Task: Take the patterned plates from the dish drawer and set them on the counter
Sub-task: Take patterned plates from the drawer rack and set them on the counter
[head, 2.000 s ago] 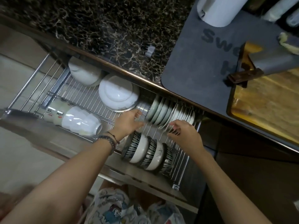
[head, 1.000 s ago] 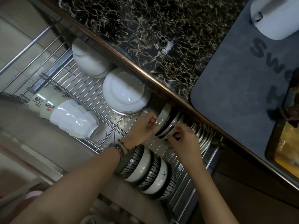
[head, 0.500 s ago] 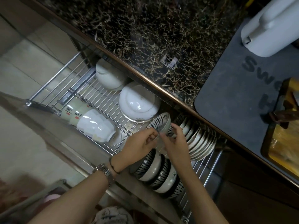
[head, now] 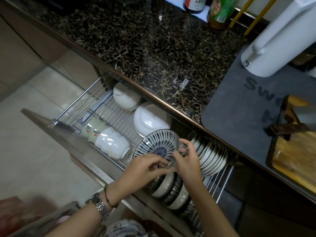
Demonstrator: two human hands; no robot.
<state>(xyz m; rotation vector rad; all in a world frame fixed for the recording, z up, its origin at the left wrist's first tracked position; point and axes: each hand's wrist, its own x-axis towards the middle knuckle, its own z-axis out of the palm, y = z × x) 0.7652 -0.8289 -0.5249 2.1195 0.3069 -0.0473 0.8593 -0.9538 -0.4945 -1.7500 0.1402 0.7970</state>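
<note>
Both hands hold one patterned plate [head: 159,145] by its near edge, above the wire rack of the dish drawer [head: 109,115]. The left hand [head: 145,170] pinches the rim from the left and the right hand [head: 187,164] from the right, probably because the plate is tilted and could slip. The other plates [head: 211,157] stand on edge in the rack just beside, so each lifts out singly. The dark marble desk [head: 145,48] above is free to receive it

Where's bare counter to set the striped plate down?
Free: the marble counter between the drawer edge and the bottles, left of the grey mat. Crowded: the mat's right side holds a white jug and a cutting board. Both hands hold the striped plate.
</note>
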